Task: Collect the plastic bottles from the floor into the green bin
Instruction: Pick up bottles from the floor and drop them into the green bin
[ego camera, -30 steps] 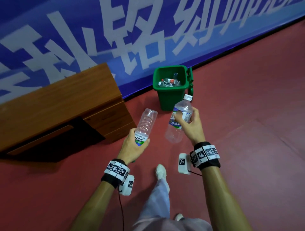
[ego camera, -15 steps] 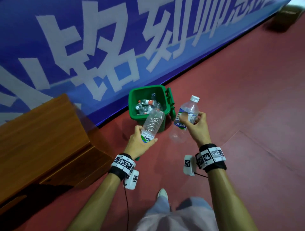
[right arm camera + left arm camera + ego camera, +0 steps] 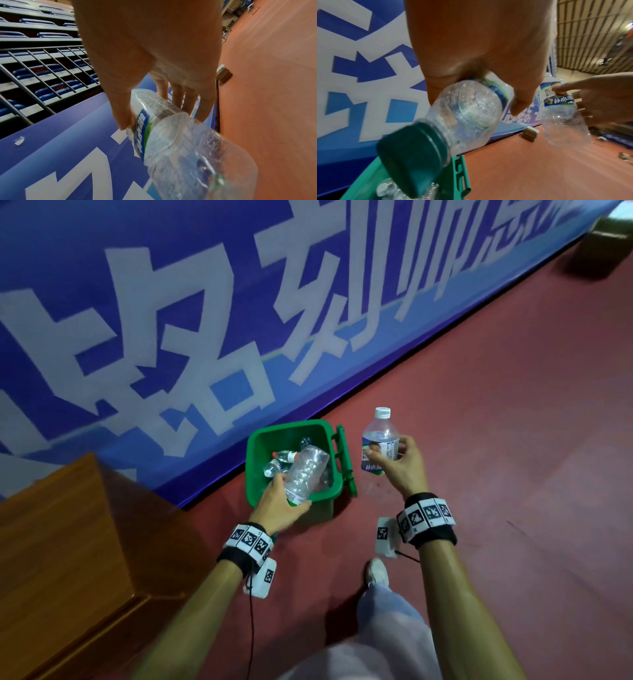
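The blue banner wall (image 3: 171,320) runs along the far side of the red floor (image 3: 513,440), with a wooden cabinet (image 3: 61,559) at near left. The green bin (image 3: 255,470) stands on the floor against the base of the wall, its lid hanging open on the right side; several plastic bottles already lie inside.

The left hand (image 3: 277,505) grasps a clear crumpled bottle (image 3: 305,470) by its labelled end, fingers wrapped round it. The bottle is over the bin mouth; the left wrist view shows its green cap (image 3: 412,155) pointing down toward the opening. The right hand (image 3: 400,463) pinches a second bottle (image 3: 378,443), white cap uppermost, between thumb and fingers at the label band. It is held in the air to the right of the bin, beyond the lid, clear of the opening.

Assessment: the step in hand is depositing the left bottle. It appears well placed; the grip should release only while the cap sits inside the rim, so the bottle drops among the others rather than striking the near wall and bouncing out. The right bottle should then move left across the hanging lid and over the opening before release. A light bottle could glance off those already inside if released from too high.
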